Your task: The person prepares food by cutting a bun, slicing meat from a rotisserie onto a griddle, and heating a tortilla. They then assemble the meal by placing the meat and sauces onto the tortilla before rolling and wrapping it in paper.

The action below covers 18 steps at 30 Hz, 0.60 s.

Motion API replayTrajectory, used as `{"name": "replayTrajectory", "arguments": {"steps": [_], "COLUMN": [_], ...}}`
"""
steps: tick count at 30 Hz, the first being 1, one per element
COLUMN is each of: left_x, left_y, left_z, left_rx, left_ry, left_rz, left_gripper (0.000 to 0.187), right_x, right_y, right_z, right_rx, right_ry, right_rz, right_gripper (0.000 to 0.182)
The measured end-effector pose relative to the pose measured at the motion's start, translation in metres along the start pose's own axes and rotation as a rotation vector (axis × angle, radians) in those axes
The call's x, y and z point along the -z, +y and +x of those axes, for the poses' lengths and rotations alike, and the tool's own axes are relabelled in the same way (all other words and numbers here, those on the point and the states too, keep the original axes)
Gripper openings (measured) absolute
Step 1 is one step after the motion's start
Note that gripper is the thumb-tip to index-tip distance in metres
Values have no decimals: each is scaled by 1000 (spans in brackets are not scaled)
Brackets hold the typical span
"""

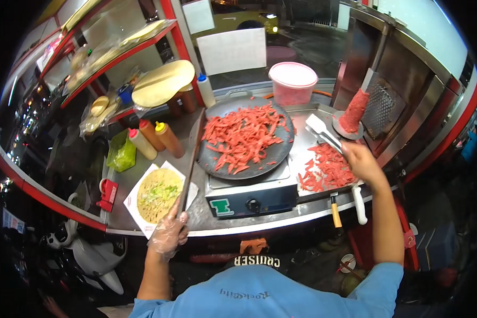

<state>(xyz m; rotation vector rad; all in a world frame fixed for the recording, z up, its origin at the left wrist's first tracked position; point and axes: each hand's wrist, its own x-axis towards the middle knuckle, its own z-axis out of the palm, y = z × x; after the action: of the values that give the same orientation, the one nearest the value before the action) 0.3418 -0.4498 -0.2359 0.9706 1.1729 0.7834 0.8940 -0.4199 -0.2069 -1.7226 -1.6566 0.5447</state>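
My right hand (361, 161) grips tongs (326, 131), their pale, broad tip pointing up and left over a metal tray (302, 117). Below the tongs lies a heap of red meat shreds (327, 168). My left hand (169, 233), in a clear plastic glove, is curled at the lower end of a long dark strip (191, 169); whether it grips the strip cannot be made out. Beside it a round flatbread (159, 196) topped with chopped lettuce (164, 191) rests on white paper (135, 199). More red meat strips (244, 135) fill a dark pan (222, 168) on a stove (270, 199).
Sauce bottles (168, 140) and a green bag (122, 152) stand at the left, below stacked flatbreads (164, 85). Behind the tray are a lidded pink tub (293, 84) and a meat spit (355, 111). A white-handled utensil (359, 204) juts over the front edge.
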Motion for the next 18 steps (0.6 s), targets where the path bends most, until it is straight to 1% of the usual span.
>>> {"name": "replayTrajectory", "arguments": {"steps": [1,3,5,7,8,10,11,12,13,14,16,17,18], "left_x": [2,-3,-9,-10,-13,8,21,33,42,51,62,64,65], "left_y": [-2,-5,-8,-12,-2,15,22,30,39,42,43,37,28], "left_z": [1,3,5,7,4,7,8,6,2,1,-4,-6,-8], "left_rx": [26,30,91,101,85,60,51,5,-22,-25,-27,-25,-5], "left_ry": [-28,-96,-158,-328,-378,-379,-370,-372,-334,-315,-300,-306,-318], "left_rz": [56,62,89,14,-71,-115,-160,-173,-119,-108,-111,-106,-132], "left_gripper": [72,71,68,67,67,67,67,68,69,69,68,68,68], "right_x": [5,-3,-42,-90,-96,-95,-83,-72,-67,-73,-85,-91,-90], "right_y": [-30,-90,-113,-123,-139,-177,-205,-220,-226,-224,-221,-217,-217], "right_z": [13,42,78,109,115,123,113,104,97,94,85,71,60], "right_rx": [-54,-285,-345,-336,-339,67,56,163,272,263,719,711,617], "right_ry": [-94,-272,-369,-448,-441,-211,-152,-81,-16,-27,121,64,35], "right_rz": [-27,-146,-94,77,70,-614,-695,-805,-915,-919,-1167,-1232,-1246], "right_gripper": [37,41,46,47,47,39,32,28,24,24,16,12,16]}}
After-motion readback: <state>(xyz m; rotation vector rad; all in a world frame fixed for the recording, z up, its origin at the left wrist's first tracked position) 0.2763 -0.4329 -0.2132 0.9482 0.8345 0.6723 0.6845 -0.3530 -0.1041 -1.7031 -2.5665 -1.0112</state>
